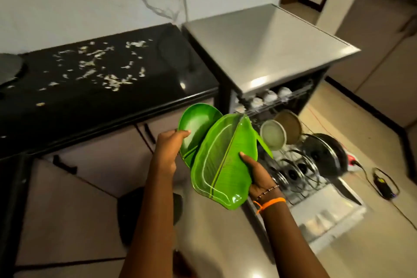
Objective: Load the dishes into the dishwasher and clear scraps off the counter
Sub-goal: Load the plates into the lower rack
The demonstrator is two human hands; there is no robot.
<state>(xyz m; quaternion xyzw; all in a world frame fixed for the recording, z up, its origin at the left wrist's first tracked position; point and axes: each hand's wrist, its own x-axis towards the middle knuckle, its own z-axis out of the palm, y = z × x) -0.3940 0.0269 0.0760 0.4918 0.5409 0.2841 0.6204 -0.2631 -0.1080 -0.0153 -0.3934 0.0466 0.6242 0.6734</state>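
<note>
Loading is in hand: at lower centre the left hand (pixel 168 149) pinches one green leaf plate (pixel 196 128), fingers curled over its rim, while the right hand (pixel 259 174) grips a second leaf plate (pixel 220 160). The dishwasher rack (pixel 300 165) lies right of centre. Next, each plate needs a free slot. Scraps (pixel 99 67) litter the counter (pixel 112 101), upper left.
</note>
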